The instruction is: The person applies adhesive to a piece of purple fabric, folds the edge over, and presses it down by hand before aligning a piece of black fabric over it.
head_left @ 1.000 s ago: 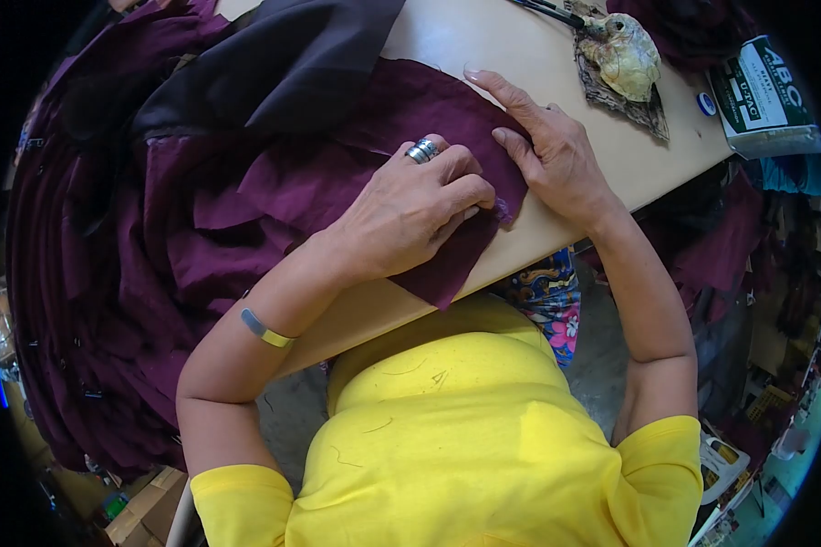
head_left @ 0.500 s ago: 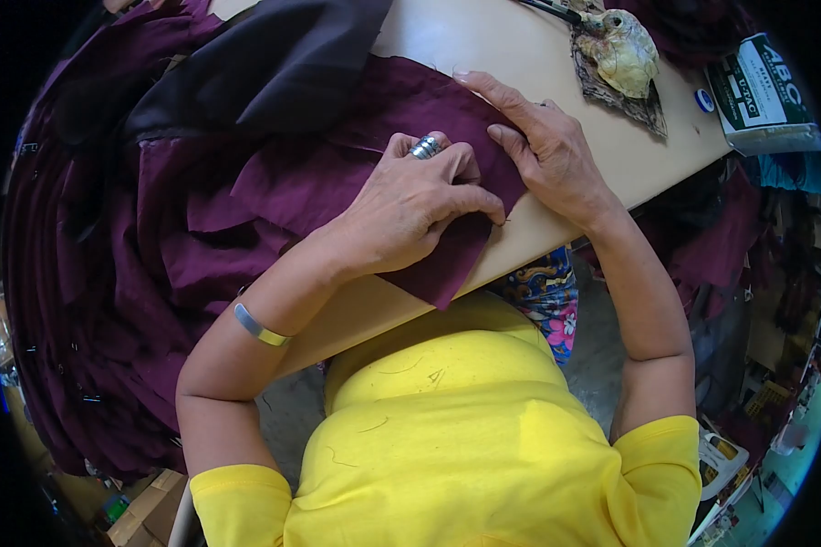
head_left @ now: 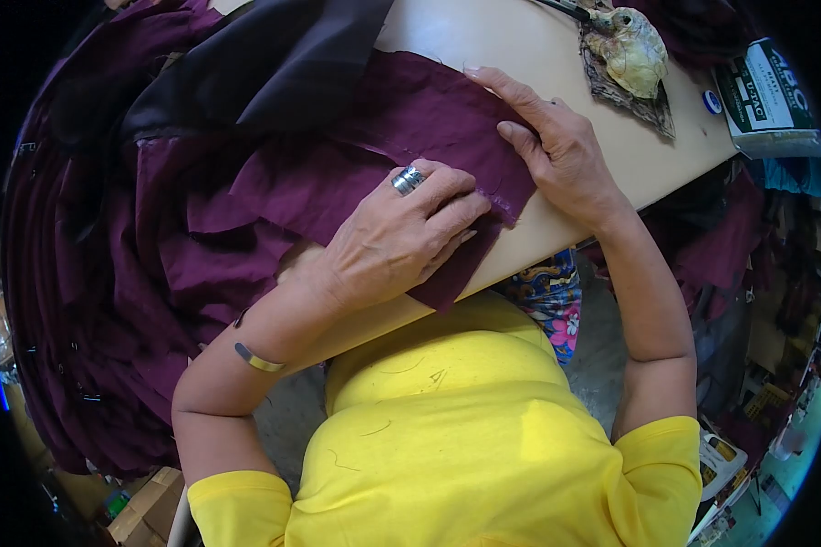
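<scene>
Maroon cloth [head_left: 410, 100] lies across the pale tabletop [head_left: 611, 173], with a frayed spot near its right corner. My left hand [head_left: 410, 228], wearing a wide silver ring, is closed on the cloth just left of that spot; its fingers are bent and some tips are hidden. At the cloth's right edge, my right hand [head_left: 561, 150] lies with index finger stretched toward the upper edge and thumb apart. Black fabric [head_left: 265, 68] covers part of the maroon cloth at upper left.
A pale shell-like object [head_left: 634, 55] sits on a bark-like piece [head_left: 629, 105] beside a black pen-like item. Farther right are a small blue-and-white disc [head_left: 711, 101] and a green-and-white box [head_left: 768, 96]. More maroon fabric [head_left: 73, 273] hangs at the left.
My left hand has moved slightly left, away from the cloth's right corner, uncovering the frayed spot. My right hand and the tabletop objects appear shifted slightly right.
</scene>
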Demonstrator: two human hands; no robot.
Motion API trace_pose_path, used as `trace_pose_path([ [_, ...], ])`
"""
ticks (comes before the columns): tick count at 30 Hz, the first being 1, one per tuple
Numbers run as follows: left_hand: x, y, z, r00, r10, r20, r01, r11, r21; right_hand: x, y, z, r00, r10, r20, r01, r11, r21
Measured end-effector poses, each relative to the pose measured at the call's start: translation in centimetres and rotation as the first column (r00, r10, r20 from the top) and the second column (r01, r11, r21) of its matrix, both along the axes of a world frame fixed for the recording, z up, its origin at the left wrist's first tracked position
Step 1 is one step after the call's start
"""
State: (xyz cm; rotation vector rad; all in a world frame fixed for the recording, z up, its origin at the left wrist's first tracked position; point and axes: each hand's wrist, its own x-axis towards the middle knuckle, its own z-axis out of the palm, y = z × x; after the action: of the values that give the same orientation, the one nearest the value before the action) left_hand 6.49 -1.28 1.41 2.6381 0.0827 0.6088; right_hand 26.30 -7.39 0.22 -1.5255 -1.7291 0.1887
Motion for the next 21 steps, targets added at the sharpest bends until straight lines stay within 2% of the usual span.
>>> trace_pose_path([
  [4,-0.04,0.29,-0.29,0.999,-0.049,0.012,0.049,0.997,0.051,0.17,0.17,-0.06,0.997,0.033,-0.072,-0.028,0.997,0.065],
  [14,-0.76,0.23,0.25,0.996,-0.094,0.003,0.091,0.970,0.226,0.13,0.33,-0.39,0.997,0.033,-0.063,-0.027,0.996,0.091],
  [17,-0.82,0.28,0.12,0.989,-0.147,0.007,0.142,0.966,0.215,0.07,0.20,-0.39,0.999,0.014,-0.047,-0.011,0.997,0.077],
  [21,-0.80,0.08,-0.22,0.992,-0.128,0.010,0.124,0.976,0.181,-0.03,-0.13,-0.10,1.000,-0.022,0.009,0.022,0.999,0.028],
])
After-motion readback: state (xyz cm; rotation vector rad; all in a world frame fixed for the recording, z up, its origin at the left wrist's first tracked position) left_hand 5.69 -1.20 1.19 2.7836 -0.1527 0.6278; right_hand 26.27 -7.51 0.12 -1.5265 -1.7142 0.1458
